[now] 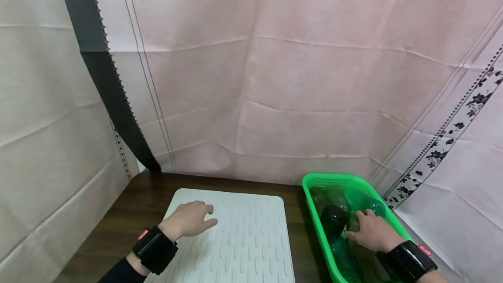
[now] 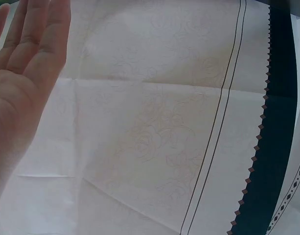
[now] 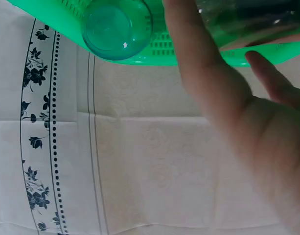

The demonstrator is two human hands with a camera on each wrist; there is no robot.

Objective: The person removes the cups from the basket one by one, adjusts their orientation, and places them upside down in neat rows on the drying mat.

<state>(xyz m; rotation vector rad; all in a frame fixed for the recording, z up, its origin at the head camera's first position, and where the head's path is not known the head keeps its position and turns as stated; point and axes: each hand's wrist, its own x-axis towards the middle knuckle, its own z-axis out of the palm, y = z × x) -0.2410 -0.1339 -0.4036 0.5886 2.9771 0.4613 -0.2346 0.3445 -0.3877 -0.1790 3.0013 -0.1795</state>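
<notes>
While our left hand point(image 1: 190, 219), fingers relaxed, hovers over the white board point(image 1: 251, 239), our right hand point(image 1: 373, 232) is nearer the clear glass point(image 1: 353, 222) just left of its fingers in the green basket point(image 1: 334, 177), though we cannot tell whether it grips.

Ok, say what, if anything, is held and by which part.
The left hand holds nothing. The right hand is inside the green basket; whether it grips anything cannot be told.

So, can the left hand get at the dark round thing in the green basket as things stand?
Probably not without moving across: the left hand is over the white board, the wall of the green basket stands between, and the right hand is close beside the dark round thing.
</notes>
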